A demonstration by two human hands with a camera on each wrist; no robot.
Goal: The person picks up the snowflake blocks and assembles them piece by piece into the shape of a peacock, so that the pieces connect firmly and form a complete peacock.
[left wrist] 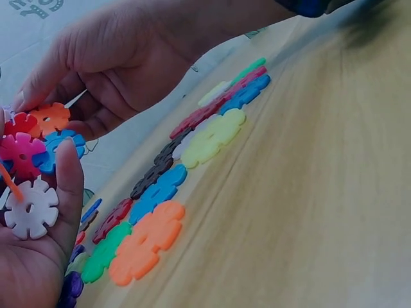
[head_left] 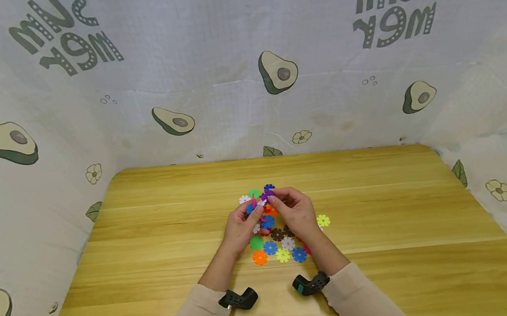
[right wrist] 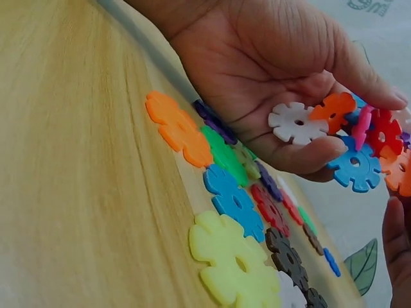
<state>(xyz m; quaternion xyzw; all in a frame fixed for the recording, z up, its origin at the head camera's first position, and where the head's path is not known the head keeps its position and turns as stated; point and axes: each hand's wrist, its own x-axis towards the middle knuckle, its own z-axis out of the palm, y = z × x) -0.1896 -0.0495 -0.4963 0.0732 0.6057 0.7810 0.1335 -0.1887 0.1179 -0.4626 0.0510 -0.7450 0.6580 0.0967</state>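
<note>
My left hand grips a cluster of notched plastic flower discs fitted into one another. In the left wrist view the cluster includes a pink disc, a blue disc and a white disc lying by the palm. The right wrist view shows a red disc and an orange disc in it too. From the other side my right hand pinches at a purple disc on the cluster's upper edge. Both hands are close together above loose discs; the fingers partly hide the joined pieces.
Loose discs lie flat on the wooden table under and in front of the hands, among them an orange one, a yellow one and a blue one. A printed cloth hangs behind the table.
</note>
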